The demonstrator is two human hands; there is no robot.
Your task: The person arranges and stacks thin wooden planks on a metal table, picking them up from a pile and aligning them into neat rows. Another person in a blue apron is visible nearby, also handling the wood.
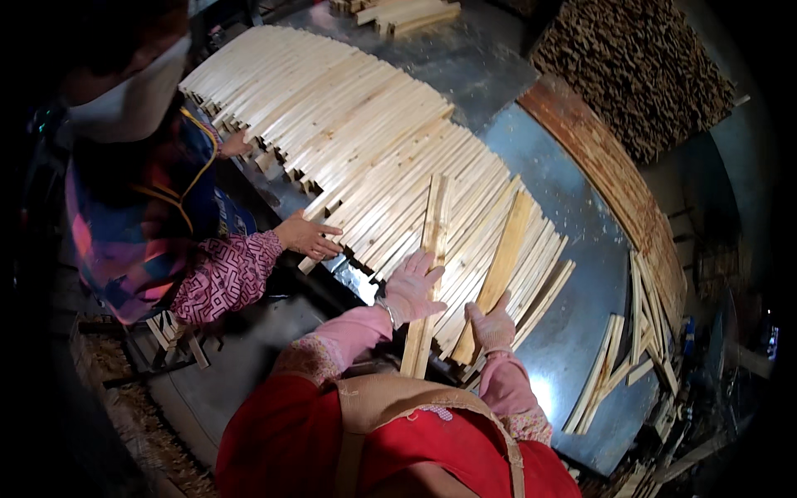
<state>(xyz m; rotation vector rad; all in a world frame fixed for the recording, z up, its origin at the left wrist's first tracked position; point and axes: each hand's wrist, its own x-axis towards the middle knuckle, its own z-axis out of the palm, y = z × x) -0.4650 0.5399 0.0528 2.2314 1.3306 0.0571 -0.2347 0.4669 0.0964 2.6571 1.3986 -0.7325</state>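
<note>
A long row of pale wooden strips [332, 124] lies side by side on a metal table. My left hand [413, 288], in a thin pale glove, rests spread over one loose strip [437, 212] that lies across the row. In my right hand [493, 325], also gloved, is the near part of a wider, yellowish wooden strip [504, 257], slanted over the others. My right thumb shows at its edge; the other fingers are partly hidden. Both strips reach toward the table's near edge, close to my body.
At the left a masked co-worker's hand [308, 237] touches the strip ends. Loose strips [599, 373] lie on the metal table [589, 241] at the right. A rusty curved edge [598, 166] borders it, and a large wood stack [635, 75] stands beyond.
</note>
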